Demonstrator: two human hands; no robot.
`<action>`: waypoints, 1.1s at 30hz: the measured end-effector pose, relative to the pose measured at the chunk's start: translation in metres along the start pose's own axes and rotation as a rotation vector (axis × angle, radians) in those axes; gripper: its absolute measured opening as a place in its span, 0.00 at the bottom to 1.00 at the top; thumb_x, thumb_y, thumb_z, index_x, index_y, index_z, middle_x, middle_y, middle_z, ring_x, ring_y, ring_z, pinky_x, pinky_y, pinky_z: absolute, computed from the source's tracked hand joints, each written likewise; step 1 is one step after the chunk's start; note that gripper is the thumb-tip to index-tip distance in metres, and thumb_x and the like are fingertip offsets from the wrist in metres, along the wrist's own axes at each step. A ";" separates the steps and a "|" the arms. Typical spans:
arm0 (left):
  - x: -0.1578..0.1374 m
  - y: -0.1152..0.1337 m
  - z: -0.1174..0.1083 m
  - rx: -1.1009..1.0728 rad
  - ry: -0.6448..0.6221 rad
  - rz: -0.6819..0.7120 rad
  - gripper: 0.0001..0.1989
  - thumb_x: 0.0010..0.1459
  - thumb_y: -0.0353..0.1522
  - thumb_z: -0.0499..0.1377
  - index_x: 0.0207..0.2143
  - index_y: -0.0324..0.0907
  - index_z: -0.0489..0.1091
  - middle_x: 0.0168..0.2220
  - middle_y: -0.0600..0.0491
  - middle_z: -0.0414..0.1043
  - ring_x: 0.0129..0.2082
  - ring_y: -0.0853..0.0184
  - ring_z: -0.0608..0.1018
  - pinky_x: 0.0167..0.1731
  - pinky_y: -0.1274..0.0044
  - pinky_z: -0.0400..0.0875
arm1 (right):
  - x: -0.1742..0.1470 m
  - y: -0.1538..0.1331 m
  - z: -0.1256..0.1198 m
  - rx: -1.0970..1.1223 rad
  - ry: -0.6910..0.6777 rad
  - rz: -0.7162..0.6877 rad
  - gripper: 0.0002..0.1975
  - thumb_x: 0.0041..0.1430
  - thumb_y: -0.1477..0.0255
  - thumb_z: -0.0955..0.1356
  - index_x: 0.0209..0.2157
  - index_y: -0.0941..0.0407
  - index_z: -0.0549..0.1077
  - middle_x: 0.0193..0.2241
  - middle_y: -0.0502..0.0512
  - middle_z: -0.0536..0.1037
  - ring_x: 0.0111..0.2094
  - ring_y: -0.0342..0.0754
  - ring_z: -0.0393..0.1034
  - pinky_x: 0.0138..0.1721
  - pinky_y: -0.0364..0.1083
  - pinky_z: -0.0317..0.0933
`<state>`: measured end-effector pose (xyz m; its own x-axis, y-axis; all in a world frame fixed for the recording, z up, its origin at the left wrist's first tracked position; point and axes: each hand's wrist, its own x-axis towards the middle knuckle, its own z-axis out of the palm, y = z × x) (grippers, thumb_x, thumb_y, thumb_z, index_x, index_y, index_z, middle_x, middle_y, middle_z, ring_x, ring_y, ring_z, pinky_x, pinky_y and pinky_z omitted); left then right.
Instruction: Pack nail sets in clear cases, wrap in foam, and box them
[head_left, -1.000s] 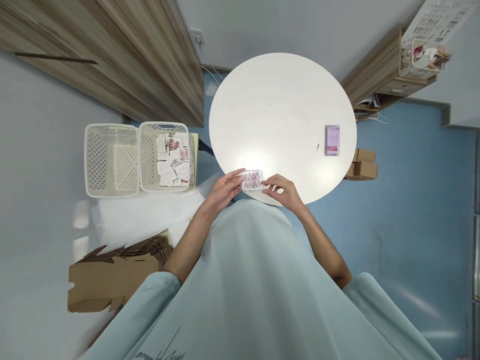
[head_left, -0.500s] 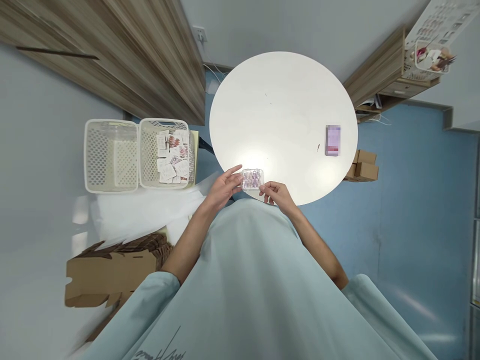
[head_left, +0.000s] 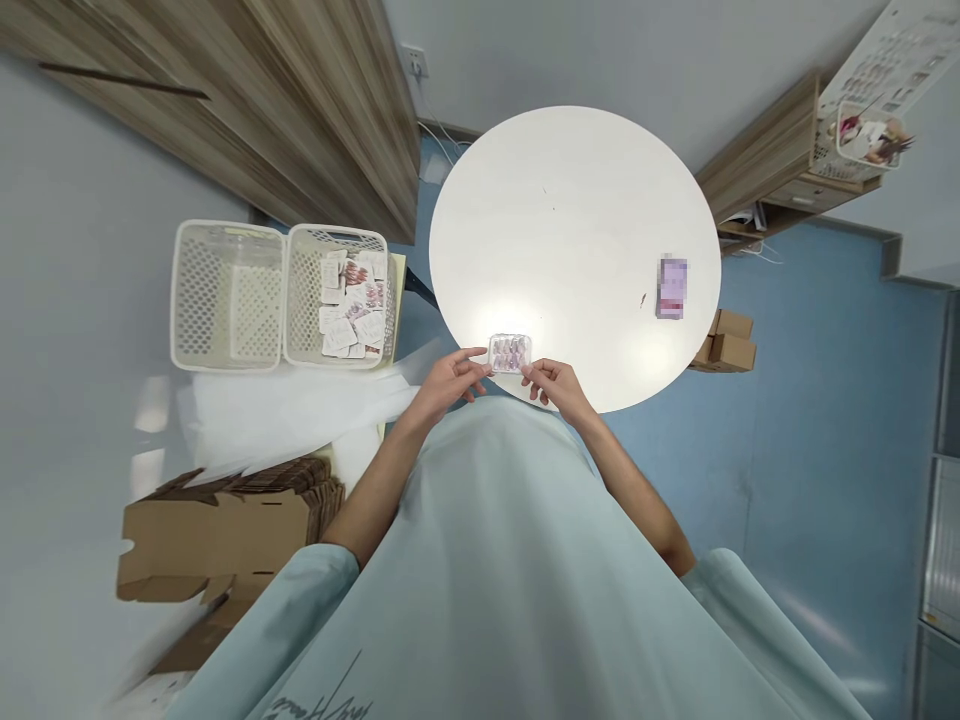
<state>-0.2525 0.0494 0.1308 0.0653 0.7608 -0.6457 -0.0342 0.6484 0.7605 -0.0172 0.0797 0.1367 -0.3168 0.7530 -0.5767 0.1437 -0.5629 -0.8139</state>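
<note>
A small clear plastic case (head_left: 510,353) with rows of purple pieces inside, which look like false nails, is held level over the table's near edge. My right hand (head_left: 556,384) pinches its lower right corner between thumb and fingers. At the left edge, the fingertips of my left hand (head_left: 453,384) grip the lower corner, with the index finger stretched along the side. The white round table (head_left: 577,210) lies beneath the case.
A pixelated purple pack (head_left: 672,287) lies at the table's right. To the left are a white basket (head_left: 229,295) and another basket (head_left: 300,325) with several printed cards (head_left: 341,333). Flattened cardboard boxes (head_left: 210,535) stand lower left; small brown boxes (head_left: 733,352) sit beyond the table.
The view has shifted slightly. My left fingers have moved lower along the case's left edge, and the index finger has come down. My right hand keeps its pinch on the corner.
</note>
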 end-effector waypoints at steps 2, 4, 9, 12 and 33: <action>0.001 -0.003 -0.004 0.003 0.016 0.019 0.33 0.53 0.49 0.71 0.57 0.42 0.74 0.39 0.49 0.82 0.28 0.68 0.80 0.23 0.79 0.72 | 0.002 0.000 0.003 -0.019 -0.010 0.003 0.23 0.54 0.48 0.76 0.32 0.55 0.78 0.32 0.54 0.82 0.24 0.41 0.69 0.20 0.41 0.57; 0.003 -0.007 -0.008 0.004 0.038 0.034 0.32 0.54 0.49 0.71 0.56 0.42 0.75 0.38 0.49 0.82 0.26 0.69 0.79 0.23 0.79 0.72 | 0.007 0.002 0.007 -0.038 -0.023 -0.001 0.24 0.55 0.47 0.76 0.33 0.55 0.78 0.33 0.55 0.82 0.24 0.41 0.70 0.20 0.41 0.57; 0.018 -0.016 -0.020 0.048 0.121 0.056 0.28 0.57 0.46 0.69 0.55 0.41 0.75 0.40 0.49 0.82 0.25 0.70 0.79 0.23 0.79 0.73 | 0.040 0.020 0.017 -0.132 -0.017 0.008 0.22 0.59 0.50 0.74 0.35 0.56 0.79 0.36 0.58 0.85 0.24 0.41 0.71 0.19 0.40 0.58; 0.037 -0.024 -0.024 0.111 0.177 0.047 0.22 0.60 0.42 0.67 0.52 0.40 0.75 0.39 0.48 0.82 0.25 0.69 0.80 0.23 0.79 0.74 | 0.070 0.034 0.024 -0.217 -0.009 0.045 0.16 0.65 0.58 0.72 0.35 0.58 0.79 0.38 0.58 0.85 0.23 0.40 0.72 0.20 0.39 0.59; 0.073 -0.064 -0.040 0.398 0.261 0.011 0.17 0.66 0.35 0.61 0.55 0.42 0.76 0.46 0.51 0.84 0.26 0.70 0.82 0.25 0.81 0.75 | 0.114 0.064 0.044 -0.597 0.100 0.207 0.19 0.70 0.67 0.68 0.23 0.57 0.75 0.31 0.55 0.86 0.21 0.40 0.75 0.30 0.40 0.68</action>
<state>-0.2851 0.0648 0.0326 -0.1871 0.7821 -0.5944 0.3545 0.6181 0.7017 -0.0859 0.1146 0.0221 -0.1419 0.6931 -0.7068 0.6993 -0.4352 -0.5671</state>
